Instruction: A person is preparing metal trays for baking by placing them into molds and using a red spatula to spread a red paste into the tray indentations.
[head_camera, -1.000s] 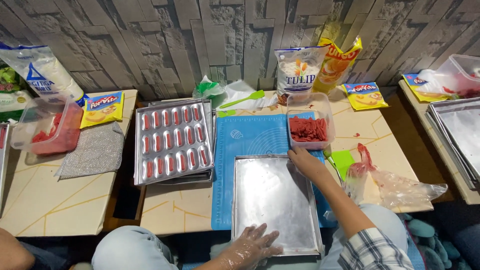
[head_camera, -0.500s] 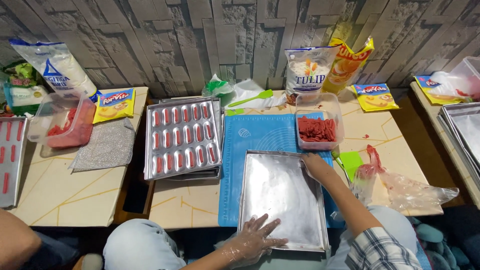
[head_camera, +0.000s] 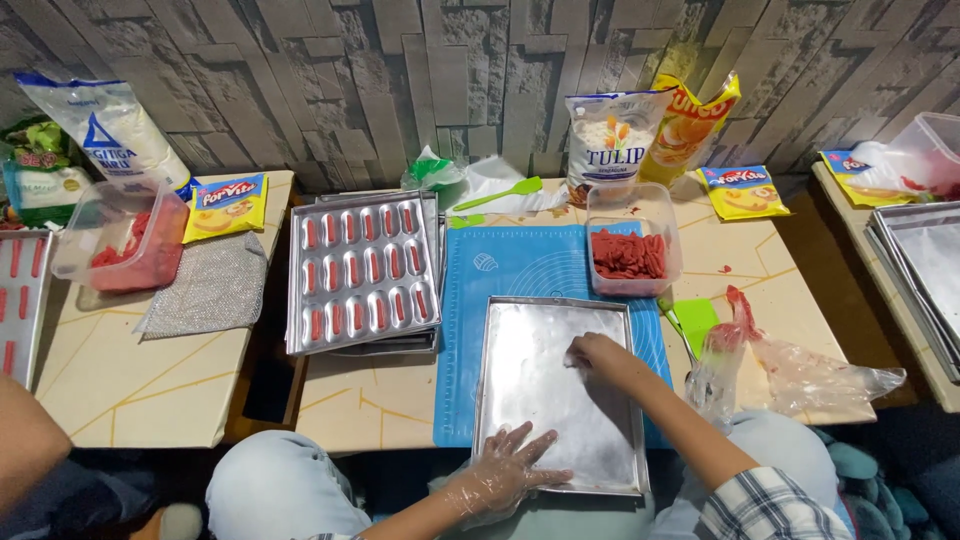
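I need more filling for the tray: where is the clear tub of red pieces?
In the head view, the clear plastic tub of red pieces sits right of centre on the blue silicone mat, just beyond the empty metal tray.

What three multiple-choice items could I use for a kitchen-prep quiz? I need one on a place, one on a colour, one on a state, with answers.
1. Where does the empty metal tray lie?
A. on the blue mat
B. on the grey cloth
C. on top of the filled tray

2. What colour are the pieces in the clear tub behind that tray?
A. green
B. red
C. white

3. How is the left hand covered?
A. bare
B. thick oven mitt
C. thin clear plastic glove

Answers:
1 A, the blue mat shows around the tray's far and side edges.
2 B, red strips fill the tub's bottom.
3 C, a wrinkled see-through film wraps the spread fingers pressing the tray's near edge, while the right hand rests inside the tray.
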